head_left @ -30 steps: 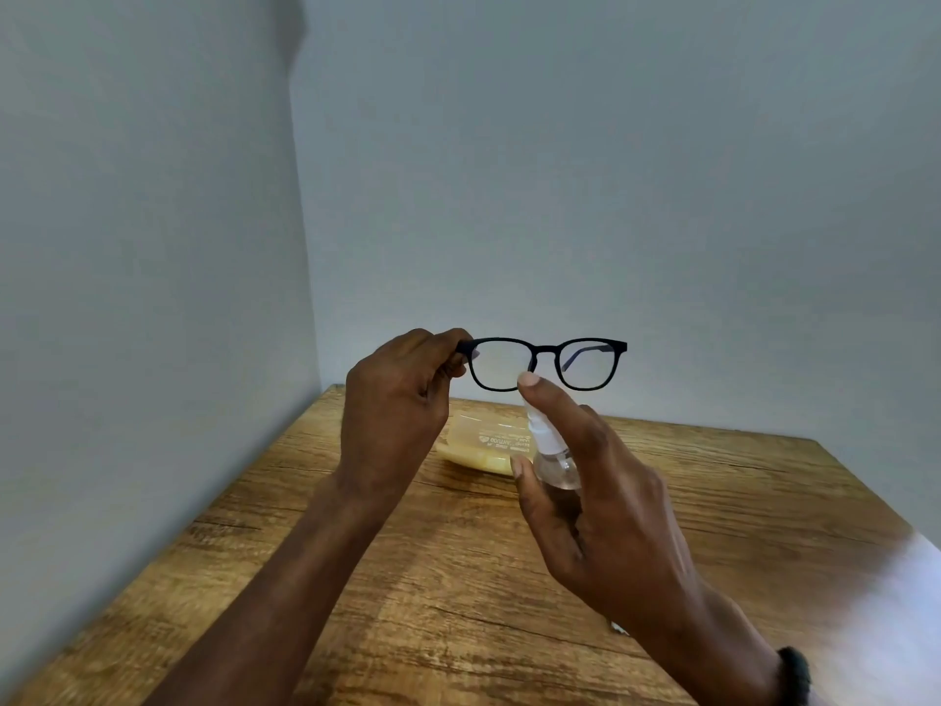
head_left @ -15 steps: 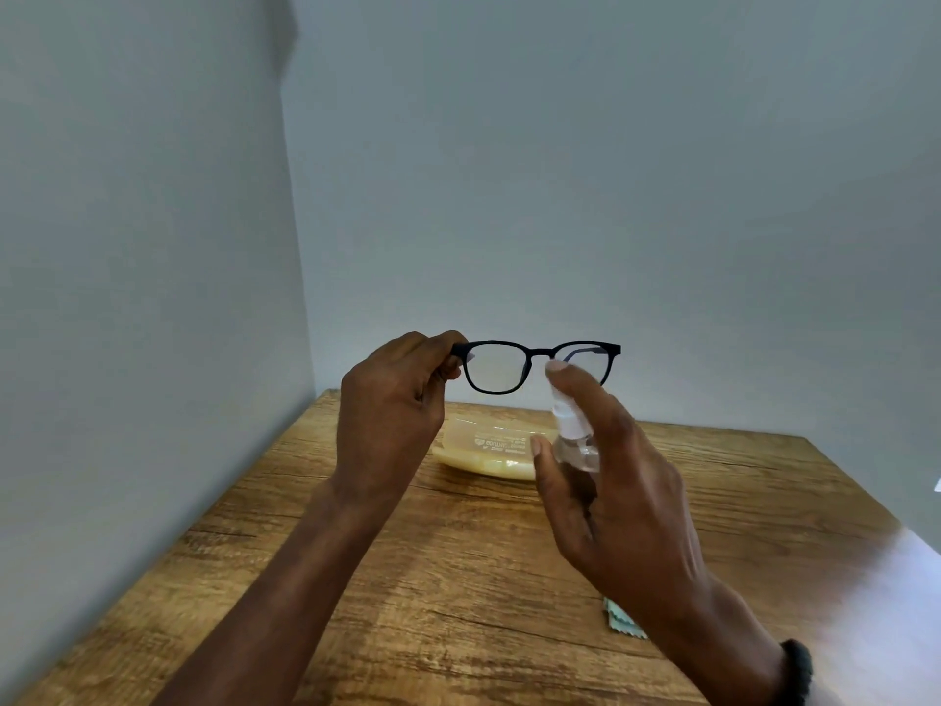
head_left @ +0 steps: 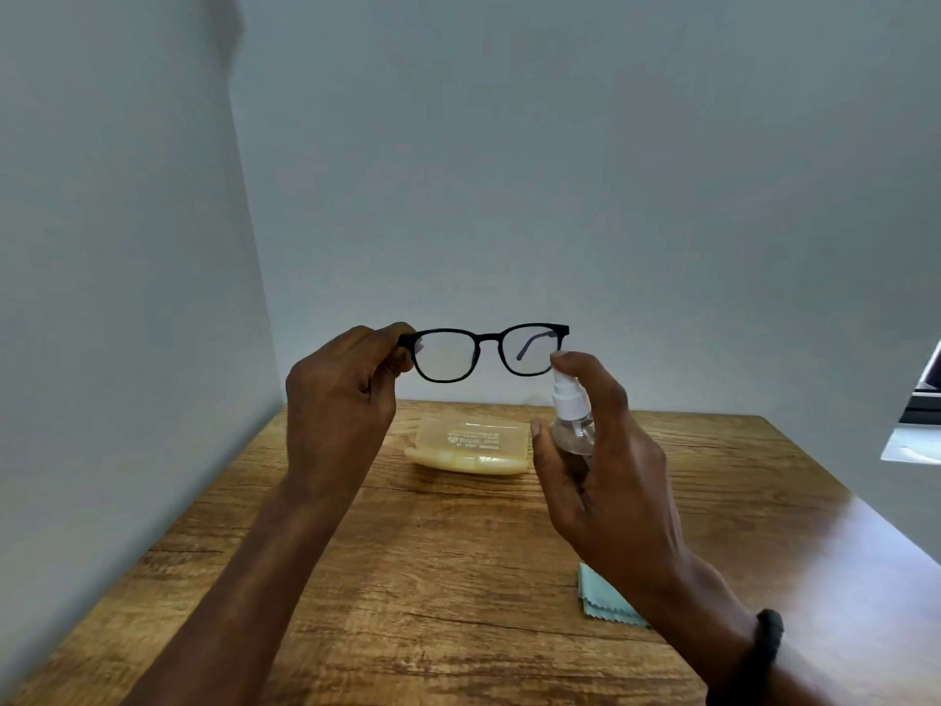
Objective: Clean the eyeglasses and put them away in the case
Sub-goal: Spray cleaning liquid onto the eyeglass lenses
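Observation:
Black-framed eyeglasses (head_left: 488,351) are held up above the table, lenses facing me. My left hand (head_left: 342,400) pinches their left end at the hinge. My right hand (head_left: 606,461) grips a small clear spray bottle (head_left: 573,417) with a white nozzle, index finger resting on the pump, just below and in front of the right lens. A translucent yellow glasses case (head_left: 471,448) lies open on the wooden table (head_left: 433,578) behind the hands. A light blue cleaning cloth (head_left: 603,598) lies on the table, partly hidden by my right wrist.
Grey walls close off the table at the left and the back. At the right edge of view a white ledge (head_left: 914,445) with a dark object on it juts in. A black band sits on my right wrist.
My right hand with the spray bottle has shifted right, from in front of the bridge to the right lens. The cloth has come into view under my wrist. The glasses stay held up.

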`<move>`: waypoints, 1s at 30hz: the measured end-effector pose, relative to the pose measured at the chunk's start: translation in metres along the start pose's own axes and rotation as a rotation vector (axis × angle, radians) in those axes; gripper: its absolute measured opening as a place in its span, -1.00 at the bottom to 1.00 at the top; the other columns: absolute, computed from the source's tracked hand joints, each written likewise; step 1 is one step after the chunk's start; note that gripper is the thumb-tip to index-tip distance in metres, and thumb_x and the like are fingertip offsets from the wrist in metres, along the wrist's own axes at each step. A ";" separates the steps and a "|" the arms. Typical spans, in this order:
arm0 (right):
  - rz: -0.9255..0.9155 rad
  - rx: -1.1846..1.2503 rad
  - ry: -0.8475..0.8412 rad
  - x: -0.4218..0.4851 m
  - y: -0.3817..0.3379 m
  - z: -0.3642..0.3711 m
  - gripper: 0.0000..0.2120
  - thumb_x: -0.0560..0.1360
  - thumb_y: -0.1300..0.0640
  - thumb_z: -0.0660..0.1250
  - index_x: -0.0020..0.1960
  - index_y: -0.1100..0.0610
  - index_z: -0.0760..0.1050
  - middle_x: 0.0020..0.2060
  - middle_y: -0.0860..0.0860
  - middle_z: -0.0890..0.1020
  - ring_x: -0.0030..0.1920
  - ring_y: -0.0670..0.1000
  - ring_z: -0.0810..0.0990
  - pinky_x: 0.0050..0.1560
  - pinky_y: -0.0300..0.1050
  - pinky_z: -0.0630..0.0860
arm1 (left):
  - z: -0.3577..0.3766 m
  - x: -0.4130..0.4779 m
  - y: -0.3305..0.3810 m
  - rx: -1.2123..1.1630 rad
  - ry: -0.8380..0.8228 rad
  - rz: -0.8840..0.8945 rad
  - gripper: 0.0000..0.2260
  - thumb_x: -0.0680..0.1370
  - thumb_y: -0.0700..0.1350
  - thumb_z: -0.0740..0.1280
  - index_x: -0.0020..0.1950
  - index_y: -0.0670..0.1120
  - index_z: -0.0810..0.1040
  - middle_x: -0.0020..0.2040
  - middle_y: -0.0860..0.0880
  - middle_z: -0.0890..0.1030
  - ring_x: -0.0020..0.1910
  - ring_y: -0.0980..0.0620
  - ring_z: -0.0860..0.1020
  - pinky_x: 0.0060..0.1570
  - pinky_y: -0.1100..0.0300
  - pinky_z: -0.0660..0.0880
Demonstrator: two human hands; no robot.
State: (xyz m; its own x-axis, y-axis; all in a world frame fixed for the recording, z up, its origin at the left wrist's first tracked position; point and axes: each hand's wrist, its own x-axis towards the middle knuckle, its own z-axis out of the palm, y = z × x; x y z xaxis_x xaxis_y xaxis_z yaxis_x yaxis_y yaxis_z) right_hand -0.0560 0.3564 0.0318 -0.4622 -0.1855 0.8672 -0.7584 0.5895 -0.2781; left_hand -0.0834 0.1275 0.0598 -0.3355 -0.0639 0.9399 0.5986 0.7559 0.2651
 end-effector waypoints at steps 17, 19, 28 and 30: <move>-0.027 0.031 0.051 0.004 0.004 -0.004 -0.49 0.61 0.11 0.30 0.51 -0.03 0.22 -0.26 -0.29 0.38 -0.43 -0.16 0.45 -0.38 -0.47 0.32 | -0.002 0.001 -0.007 0.005 0.024 0.016 -0.85 0.58 -0.33 0.41 0.08 -0.16 0.72 -0.16 -0.04 0.71 -0.18 0.00 0.69 -0.19 0.01 0.62; -0.022 0.011 0.023 0.005 0.003 -0.006 -0.52 0.62 0.09 0.30 0.47 -0.05 0.23 -0.24 -0.31 0.38 -0.44 -0.14 0.45 -0.39 -0.46 0.33 | -0.002 0.001 -0.007 0.003 0.026 0.018 -0.83 0.58 -0.34 0.40 0.09 -0.16 0.72 -0.16 -0.04 0.72 -0.17 0.00 0.69 -0.18 0.03 0.62; -0.074 0.007 -0.018 0.004 -0.004 -0.005 -0.42 0.59 0.12 0.35 0.53 -0.04 0.19 -0.13 -0.35 0.36 -0.44 -0.17 0.43 -0.38 -0.46 0.36 | -0.002 0.000 -0.004 -0.007 0.012 0.026 -0.84 0.60 -0.26 0.35 0.09 -0.15 0.72 -0.16 -0.03 0.71 -0.18 0.01 0.68 -0.16 0.10 0.60; -0.064 -0.030 0.000 0.003 -0.002 -0.006 -0.37 0.59 0.04 0.35 0.57 0.00 0.15 -0.08 -0.26 0.43 -0.41 -0.22 0.45 -0.38 -0.44 0.40 | -0.002 0.000 -0.002 0.026 -0.010 0.062 -0.83 0.61 -0.20 0.32 0.08 -0.16 0.71 -0.16 -0.04 0.71 -0.18 0.00 0.68 -0.18 0.04 0.62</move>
State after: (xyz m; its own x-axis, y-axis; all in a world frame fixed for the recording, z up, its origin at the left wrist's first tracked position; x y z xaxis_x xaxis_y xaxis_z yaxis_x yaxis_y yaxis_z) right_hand -0.0530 0.3589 0.0379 -0.4128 -0.2234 0.8830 -0.7726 0.5994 -0.2095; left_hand -0.0830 0.1248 0.0594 -0.3057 -0.0102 0.9521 0.5993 0.7749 0.2007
